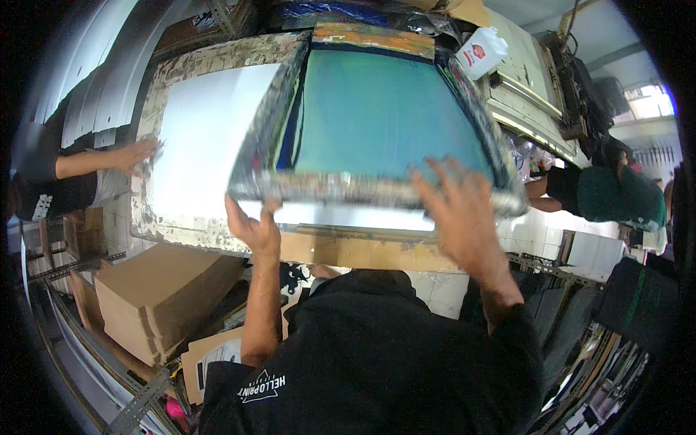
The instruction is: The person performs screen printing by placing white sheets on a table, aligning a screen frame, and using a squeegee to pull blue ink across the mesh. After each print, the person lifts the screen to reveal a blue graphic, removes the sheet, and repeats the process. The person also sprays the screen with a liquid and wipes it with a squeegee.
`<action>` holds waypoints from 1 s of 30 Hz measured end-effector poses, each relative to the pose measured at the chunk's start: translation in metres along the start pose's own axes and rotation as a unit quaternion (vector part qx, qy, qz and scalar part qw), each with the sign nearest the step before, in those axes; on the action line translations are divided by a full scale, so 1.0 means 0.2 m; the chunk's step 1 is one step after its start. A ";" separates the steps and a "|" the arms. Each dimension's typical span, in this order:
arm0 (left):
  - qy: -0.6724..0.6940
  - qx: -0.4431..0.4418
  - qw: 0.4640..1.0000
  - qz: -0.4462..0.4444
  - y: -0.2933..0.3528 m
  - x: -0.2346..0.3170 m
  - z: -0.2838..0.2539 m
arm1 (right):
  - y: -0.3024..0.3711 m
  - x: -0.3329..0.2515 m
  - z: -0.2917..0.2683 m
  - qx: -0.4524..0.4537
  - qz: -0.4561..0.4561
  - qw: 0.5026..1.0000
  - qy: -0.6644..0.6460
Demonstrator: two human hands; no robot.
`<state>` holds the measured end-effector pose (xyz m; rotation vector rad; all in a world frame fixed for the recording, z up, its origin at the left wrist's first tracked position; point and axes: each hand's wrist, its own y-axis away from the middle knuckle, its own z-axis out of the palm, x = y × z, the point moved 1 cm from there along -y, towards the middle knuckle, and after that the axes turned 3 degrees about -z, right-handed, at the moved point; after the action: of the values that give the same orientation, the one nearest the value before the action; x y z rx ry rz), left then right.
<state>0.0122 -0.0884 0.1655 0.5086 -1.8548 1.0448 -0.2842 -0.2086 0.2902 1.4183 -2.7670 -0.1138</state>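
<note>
A screen printing frame (348,186) with a teal mesh (391,109) is tilted, its near edge raised above the print table and blurred by motion. My left hand (255,228) holds the near left corner, with the thumb and fingers at the rail's lower edge. On the right of the same rail, my right hand (462,210) has its fingers spread over the top toward the mesh, slightly blurred. A large white sheet (199,130) lies on the paint-spotted board (156,90) to the left, and a white strip shows beneath the raised frame.
Another person's hand (136,156) touches the sheet's left side. A second person (620,192) stands at the right. A white plastic jug (482,52) is beyond the frame's far right corner. Stacked brown cardboard (163,297) sits at lower left, beside metal racks.
</note>
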 end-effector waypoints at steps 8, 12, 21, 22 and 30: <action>0.154 0.005 0.982 0.110 -0.28 0.29 -0.20 | -0.19 0.24 -0.34 0.328 0.018 0.941 0.075; 0.028 0.173 0.975 0.136 0.02 0.06 -0.70 | -0.24 0.33 -0.41 0.362 -0.004 0.928 0.090; -0.515 0.426 0.731 -0.137 0.23 -0.60 -2.18 | -0.34 0.39 -0.49 0.336 0.013 0.941 0.029; -0.568 0.413 0.690 -0.176 0.25 -0.67 -2.31 | -0.34 0.44 -0.48 0.320 0.016 0.947 0.009; -0.736 0.218 0.571 -0.291 0.25 -1.19 -2.59 | -0.35 0.51 -0.50 0.311 0.029 0.950 0.029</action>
<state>0.3626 0.3500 0.0509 2.7415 -2.2491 0.4425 -0.2801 -0.3375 0.3831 1.3859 -2.9196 0.8573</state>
